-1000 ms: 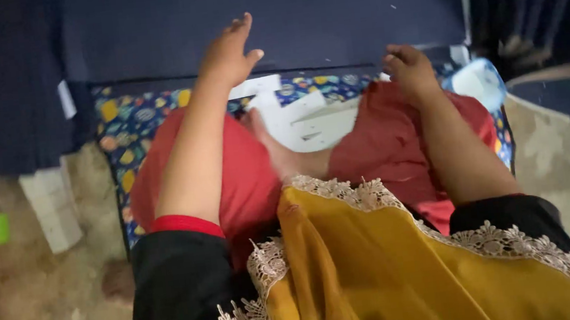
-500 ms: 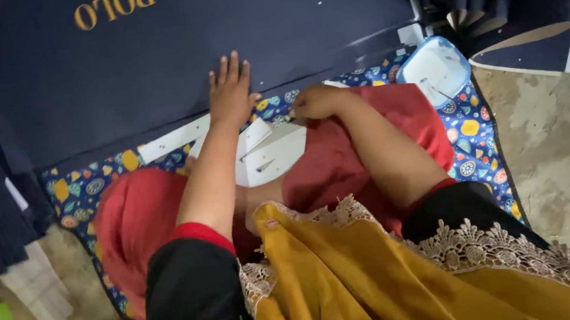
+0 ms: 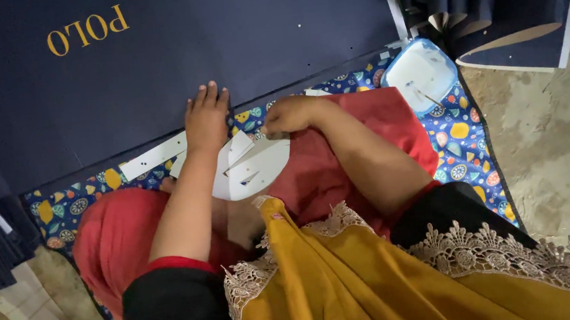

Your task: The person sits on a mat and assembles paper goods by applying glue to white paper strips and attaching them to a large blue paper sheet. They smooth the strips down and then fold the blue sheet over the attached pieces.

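Since half a second ago the left hand (image 3: 205,117) has been laid flat, fingers spread, on the navy board's (image 3: 216,40) near edge, while a small strip, seemingly tape, is pinched by the right hand (image 3: 287,115) over the white round card (image 3: 254,170).

- I see black sleeves (image 3: 174,313) ending above the elbow on both arms, each edged with a narrow red cuff (image 3: 179,264).
- A mustard-yellow scarf (image 3: 355,287) drapes down the front, trimmed with cream lace (image 3: 492,251).
- Red trousers (image 3: 355,152) cover both legs.
- Both forearms and the left hand (image 3: 207,122) and right hand (image 3: 291,115) are bare, with no rings or watch that I can make out.
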